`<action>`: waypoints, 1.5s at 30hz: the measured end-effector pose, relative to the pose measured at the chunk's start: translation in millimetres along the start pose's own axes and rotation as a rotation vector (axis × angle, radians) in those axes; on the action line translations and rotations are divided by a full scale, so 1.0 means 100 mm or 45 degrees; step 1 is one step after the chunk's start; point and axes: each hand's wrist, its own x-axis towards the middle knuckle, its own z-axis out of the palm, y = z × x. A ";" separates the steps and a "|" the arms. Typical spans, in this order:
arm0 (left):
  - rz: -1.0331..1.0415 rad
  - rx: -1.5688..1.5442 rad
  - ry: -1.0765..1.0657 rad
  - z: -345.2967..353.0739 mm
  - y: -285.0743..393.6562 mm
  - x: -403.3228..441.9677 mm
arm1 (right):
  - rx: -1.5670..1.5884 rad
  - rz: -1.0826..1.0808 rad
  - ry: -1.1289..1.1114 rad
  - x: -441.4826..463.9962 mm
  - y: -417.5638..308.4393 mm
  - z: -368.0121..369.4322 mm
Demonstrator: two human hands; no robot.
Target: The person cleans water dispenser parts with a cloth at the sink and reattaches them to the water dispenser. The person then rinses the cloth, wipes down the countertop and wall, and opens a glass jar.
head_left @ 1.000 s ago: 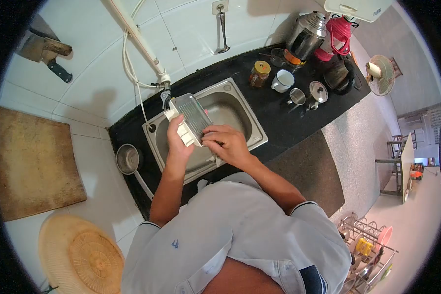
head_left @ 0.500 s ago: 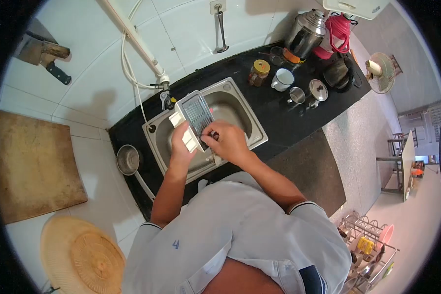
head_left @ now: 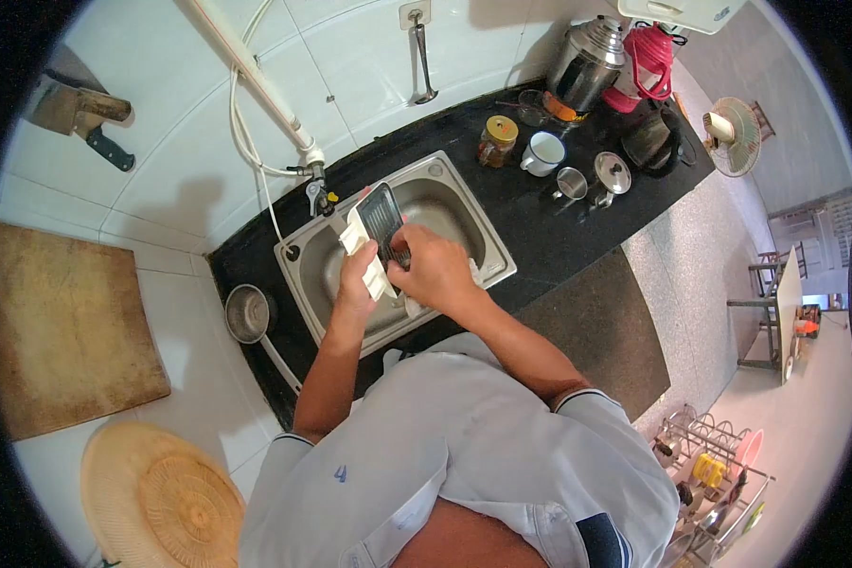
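A white box-like part with a dark ribbed panel (head_left: 381, 217) is held tilted above the steel sink (head_left: 456, 210). My left hand (head_left: 357, 275) grips its white edge from the left, thumb on the near side. On the right, my right hand (head_left: 433, 266) has its fingers bent in against the lower end of the ribbed panel; whether something small is pinched there is hidden. A pale cloth (head_left: 475, 273) lies by the sink's near edge, partly behind my right hand.
A tap (head_left: 318, 192) stands behind the sink. To its left sits a steel ladle (head_left: 249, 313). A jar (head_left: 497, 140), a white mug (head_left: 543, 153), steel cups and a kettle (head_left: 649, 140) stand along the black counter. A cutting board (head_left: 76, 327) leans at the left.
The white part has turned in my left hand, so its ribbed face shows darker and narrower. My right hand has shifted slightly left and stays against its lower end.
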 end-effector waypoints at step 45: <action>-0.256 -0.755 0.046 -0.52 -0.43 -0.09 | 0.715 0.442 -0.229 0.02 1.33 0.23</action>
